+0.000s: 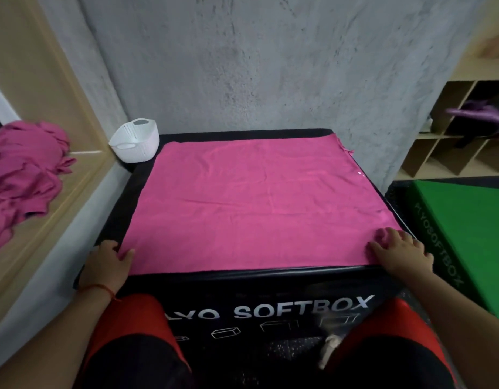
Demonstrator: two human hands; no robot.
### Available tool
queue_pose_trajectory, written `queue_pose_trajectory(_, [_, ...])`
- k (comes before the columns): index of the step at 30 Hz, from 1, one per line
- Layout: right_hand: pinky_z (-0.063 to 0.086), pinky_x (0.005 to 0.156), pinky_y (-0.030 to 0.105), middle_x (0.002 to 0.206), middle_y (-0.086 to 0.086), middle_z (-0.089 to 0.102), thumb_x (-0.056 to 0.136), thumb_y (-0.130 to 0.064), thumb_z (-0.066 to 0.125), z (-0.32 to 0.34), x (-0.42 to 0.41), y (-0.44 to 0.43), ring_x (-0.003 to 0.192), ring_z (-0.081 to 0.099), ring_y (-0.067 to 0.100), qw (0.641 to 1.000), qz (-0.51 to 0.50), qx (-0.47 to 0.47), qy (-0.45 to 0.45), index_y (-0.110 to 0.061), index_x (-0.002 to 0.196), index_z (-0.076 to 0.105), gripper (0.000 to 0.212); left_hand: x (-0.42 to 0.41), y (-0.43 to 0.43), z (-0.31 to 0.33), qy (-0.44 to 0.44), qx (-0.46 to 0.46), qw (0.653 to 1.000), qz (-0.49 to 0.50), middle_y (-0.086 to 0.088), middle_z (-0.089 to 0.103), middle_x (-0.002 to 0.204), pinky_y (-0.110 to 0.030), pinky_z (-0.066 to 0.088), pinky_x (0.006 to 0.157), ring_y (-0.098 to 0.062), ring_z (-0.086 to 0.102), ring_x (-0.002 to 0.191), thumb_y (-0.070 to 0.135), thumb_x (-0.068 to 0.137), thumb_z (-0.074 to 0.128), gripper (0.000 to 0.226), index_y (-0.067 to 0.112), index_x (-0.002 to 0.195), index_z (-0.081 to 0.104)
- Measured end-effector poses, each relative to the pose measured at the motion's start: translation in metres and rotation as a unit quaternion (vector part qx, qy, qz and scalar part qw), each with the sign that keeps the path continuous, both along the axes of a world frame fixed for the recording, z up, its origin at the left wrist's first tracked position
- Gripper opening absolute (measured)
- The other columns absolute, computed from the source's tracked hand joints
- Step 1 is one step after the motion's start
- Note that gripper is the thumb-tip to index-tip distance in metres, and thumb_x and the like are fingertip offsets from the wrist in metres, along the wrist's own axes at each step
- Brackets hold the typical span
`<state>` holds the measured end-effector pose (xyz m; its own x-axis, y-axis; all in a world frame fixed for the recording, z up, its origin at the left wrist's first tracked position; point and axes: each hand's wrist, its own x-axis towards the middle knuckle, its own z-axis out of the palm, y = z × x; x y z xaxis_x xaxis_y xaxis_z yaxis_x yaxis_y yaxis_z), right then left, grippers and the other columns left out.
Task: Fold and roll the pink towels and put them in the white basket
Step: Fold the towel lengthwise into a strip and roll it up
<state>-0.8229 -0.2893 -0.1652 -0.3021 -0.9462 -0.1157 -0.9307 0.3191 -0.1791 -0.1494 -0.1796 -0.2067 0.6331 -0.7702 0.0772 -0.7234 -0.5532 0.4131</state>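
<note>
A rough grey concrete wall (256, 66) fills the background. In front of it stands the worktop, a big black padded box printed SOFTBOX (119, 203). Nearly all of its top is covered by 1 bright pink square towel (256, 203), spread flat in a single layer with only faint creases.

To the right are a green padded box (467, 234) and a pale wooden cubby shelf (453, 153). At the left a loose heap of more pink towels (24, 175) lies crumpled on a pale wooden ledge, well apart from the worktop.

A small white slotted plastic basket (134, 141) sits at the far-left corner of the box, just beside the spread towel's far-left corner. No roll shows in it, though most of its inside is hidden.

The left hand (108, 259) is at the towel's near-left corner. Its thumb lies on the cloth and its fingers curl at the edge, but I cannot tell whether they actually pinch it. The right hand (399, 251) rests on the near-right corner with fingers spread and laid on the fabric, which is slightly bunched by the fingertips.

As I judge it, the task is at its very start. This towel is laid out but has 0 folds, so folding, rolling and placing it in the basket are all left. The heap suggests several more towels to do.
</note>
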Motion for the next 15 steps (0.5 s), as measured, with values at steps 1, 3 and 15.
queue_pose_trajectory(1, [0.035,0.111,0.063,0.157,0.013,0.043,0.097,-0.065,0.051,0.002,-0.009,-0.002,0.141,0.041,0.044,1.0,-0.019,-0.009,-0.015,-0.03,0.15,0.044,0.064,0.004,0.003,-0.001,0.029,-0.007,1.0,0.008,-0.022,0.067,0.11,-0.052,0.054,0.09,-0.044,0.065,0.105,0.043,0.089,0.077,0.054,0.005,0.124,0.061])
queue_pose_trajectory(3, [0.044,0.105,0.061,0.144,0.022,0.052,0.099,-0.051,0.05,0.0,-0.026,-0.008,0.13,0.049,0.047,0.997,-0.054,-0.035,-0.045,-0.02,0.146,0.051,0.056,0.005,0.011,0.004,0.074,-0.015,0.997,0.017,-0.015,0.069,0.089,-0.047,0.055,0.081,-0.039,0.069,0.089,0.043,0.088,0.08,0.043,0.006,0.104,0.067])
queue_pose_trajectory(15, [0.05,0.101,0.04,0.128,0.016,0.071,0.079,-0.029,0.092,0.014,-0.071,-0.005,0.109,0.065,0.033,0.962,-0.134,-0.056,-0.23,-0.015,0.126,0.074,0.053,-0.011,0.035,0.039,0.272,-0.011,0.959,0.076,-0.02,0.071,0.091,-0.034,0.053,0.059,-0.029,0.062,0.07,0.017,0.103,0.06,0.018,0.005,0.089,0.058])
